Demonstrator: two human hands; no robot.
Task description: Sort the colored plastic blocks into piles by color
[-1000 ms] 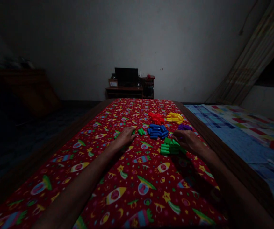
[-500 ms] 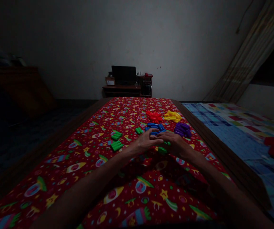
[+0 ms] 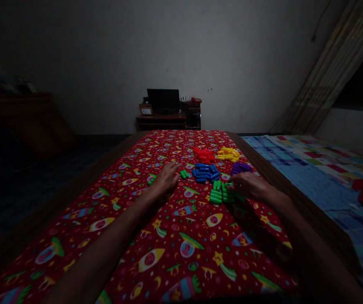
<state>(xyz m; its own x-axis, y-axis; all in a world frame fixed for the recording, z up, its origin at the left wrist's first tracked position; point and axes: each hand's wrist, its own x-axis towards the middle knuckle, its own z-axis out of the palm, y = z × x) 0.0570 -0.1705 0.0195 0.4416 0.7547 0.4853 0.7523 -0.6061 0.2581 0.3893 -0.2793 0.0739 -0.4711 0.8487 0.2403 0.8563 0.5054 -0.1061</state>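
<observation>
Small, short rod-shaped plastic pieces lie sorted by colour on a red cloth with rocket prints. My left hand reaches over the cloth at left with its fingers stretched out, holding nothing I can see. It partly hides some green pieces; a small green pair lies just right of its fingertips. My right hand is at the right edge of a larger green group, fingers together and bent down on a green piece. Its fingertips are partly hidden.
Beyond the hands lie blue pieces, red pieces, yellow pieces and purple pieces. A monitor stands on a desk by the wall. Right of the table is a patterned bedspread.
My hands, close together before, have parted. The left moved left towards the green pieces there; the right moved slightly right. The green group between them is now uncovered.
</observation>
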